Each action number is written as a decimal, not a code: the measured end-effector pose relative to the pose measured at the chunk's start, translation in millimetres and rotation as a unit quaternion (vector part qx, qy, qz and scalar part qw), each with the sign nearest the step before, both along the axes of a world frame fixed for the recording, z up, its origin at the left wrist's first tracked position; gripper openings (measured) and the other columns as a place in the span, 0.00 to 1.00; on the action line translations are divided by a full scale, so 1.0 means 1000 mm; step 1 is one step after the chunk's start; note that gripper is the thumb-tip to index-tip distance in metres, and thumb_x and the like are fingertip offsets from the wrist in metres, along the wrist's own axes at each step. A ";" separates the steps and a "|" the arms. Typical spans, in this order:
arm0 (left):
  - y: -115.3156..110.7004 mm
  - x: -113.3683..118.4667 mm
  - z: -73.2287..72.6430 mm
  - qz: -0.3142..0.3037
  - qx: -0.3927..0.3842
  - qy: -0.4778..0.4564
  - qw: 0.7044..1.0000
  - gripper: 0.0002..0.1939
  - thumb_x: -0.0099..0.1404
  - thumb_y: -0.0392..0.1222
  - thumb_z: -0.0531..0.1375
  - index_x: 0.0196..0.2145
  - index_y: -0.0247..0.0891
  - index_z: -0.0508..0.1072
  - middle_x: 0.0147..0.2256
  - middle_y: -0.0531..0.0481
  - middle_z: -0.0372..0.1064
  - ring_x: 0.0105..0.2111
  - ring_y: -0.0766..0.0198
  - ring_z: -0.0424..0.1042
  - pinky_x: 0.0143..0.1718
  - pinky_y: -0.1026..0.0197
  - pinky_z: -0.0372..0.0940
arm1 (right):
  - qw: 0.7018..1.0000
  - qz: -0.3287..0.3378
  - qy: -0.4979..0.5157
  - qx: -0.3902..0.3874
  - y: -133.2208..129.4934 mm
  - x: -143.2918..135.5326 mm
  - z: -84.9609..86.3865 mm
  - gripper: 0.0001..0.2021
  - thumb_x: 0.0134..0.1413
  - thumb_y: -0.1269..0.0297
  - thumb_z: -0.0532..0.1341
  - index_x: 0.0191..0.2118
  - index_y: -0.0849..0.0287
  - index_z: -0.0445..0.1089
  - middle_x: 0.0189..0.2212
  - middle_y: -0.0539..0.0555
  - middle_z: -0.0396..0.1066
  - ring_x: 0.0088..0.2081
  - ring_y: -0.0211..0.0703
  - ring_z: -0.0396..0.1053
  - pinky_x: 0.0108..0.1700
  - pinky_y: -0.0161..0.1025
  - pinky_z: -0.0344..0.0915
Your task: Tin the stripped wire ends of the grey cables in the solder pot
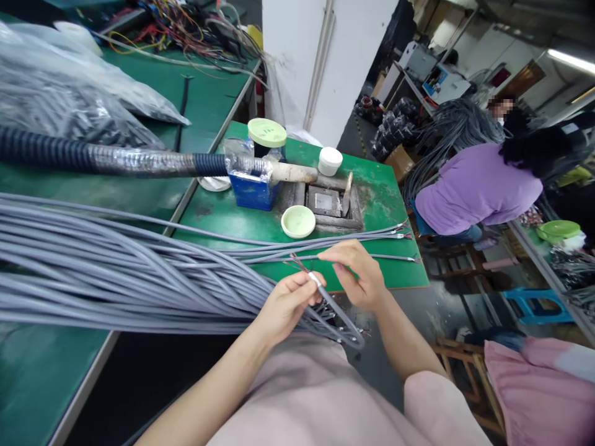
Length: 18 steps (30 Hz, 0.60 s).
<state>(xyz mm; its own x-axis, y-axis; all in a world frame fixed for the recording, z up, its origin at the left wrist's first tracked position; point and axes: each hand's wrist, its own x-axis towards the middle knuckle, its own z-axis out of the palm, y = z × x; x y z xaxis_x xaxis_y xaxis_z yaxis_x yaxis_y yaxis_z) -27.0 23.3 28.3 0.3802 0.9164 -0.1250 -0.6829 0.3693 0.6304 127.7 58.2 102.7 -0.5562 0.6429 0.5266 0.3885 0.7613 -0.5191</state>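
My left hand (295,300) pinches a grey cable (335,308) near its white-wrapped end, from which thin reddish and dark wires (297,265) fan out. The held cable bends back on itself below my hands. Just to the right, my right hand (357,272) is raised with thumb and fingers apart, near the wire tips; I see nothing in it. A thick bundle of grey cables (162,266) runs in from the left under my left hand. Several separate cables (372,235) lie beyond my hands, their stripped ends pointing right.
On the green table (381,186) stand a solder pot (325,203) with a flat blade (347,193), a shallow pale dish (298,222), a white tub (330,161) and a blue box (253,189). A ribbed hose (153,162) reaches over from the left. A person in purple (478,186) sits at the right.
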 end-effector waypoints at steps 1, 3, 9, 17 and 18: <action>0.001 -0.003 0.002 -0.001 -0.010 -0.024 1.000 0.12 0.57 0.46 0.66 0.29 0.33 0.74 0.20 0.55 0.60 0.24 0.70 0.60 0.31 0.66 0.57 | 1.000 0.006 -0.009 0.010 0.000 0.004 -0.006 0.17 0.61 0.74 0.51 0.52 0.53 0.66 0.45 0.55 0.74 0.48 0.44 0.69 0.50 0.48 0.68; 0.004 -0.006 0.006 -0.001 -0.027 -0.060 0.998 0.12 0.57 0.46 0.66 0.29 0.33 0.74 0.19 0.57 0.56 0.23 0.71 0.58 0.31 0.66 0.58 | 0.999 0.019 -0.038 0.032 -0.003 0.011 -0.019 0.18 0.61 0.72 0.52 0.54 0.52 0.64 0.53 0.55 0.70 0.54 0.45 0.65 0.54 0.50 0.65; 0.006 -0.002 0.010 -0.006 -0.038 -0.053 0.998 0.17 0.58 0.49 0.64 0.23 0.34 0.68 0.19 0.56 0.56 0.23 0.69 0.59 0.29 0.64 0.59 | 0.997 0.018 -0.020 0.072 -0.009 0.015 -0.043 0.14 0.62 0.60 0.55 0.51 0.49 0.68 0.53 0.54 0.70 0.60 0.48 0.59 0.56 0.53 0.64; 0.007 -0.011 0.012 0.050 0.044 0.095 0.993 0.16 0.61 0.52 0.61 0.26 0.35 0.71 0.20 0.54 0.63 0.24 0.68 0.62 0.31 0.62 0.59 | 0.998 -0.008 0.015 0.067 0.006 -0.002 -0.036 0.11 0.62 0.57 0.53 0.47 0.48 0.68 0.45 0.54 0.75 0.54 0.51 0.67 0.55 0.58 0.63; 0.007 -0.015 0.012 0.073 0.068 0.150 0.984 0.15 0.62 0.50 0.60 0.29 0.35 0.73 0.22 0.53 0.65 0.24 0.67 0.63 0.31 0.62 0.59 | 0.997 -0.032 0.031 0.067 0.010 -0.004 -0.031 0.11 0.63 0.59 0.52 0.47 0.48 0.67 0.44 0.54 0.75 0.53 0.51 0.68 0.54 0.58 0.63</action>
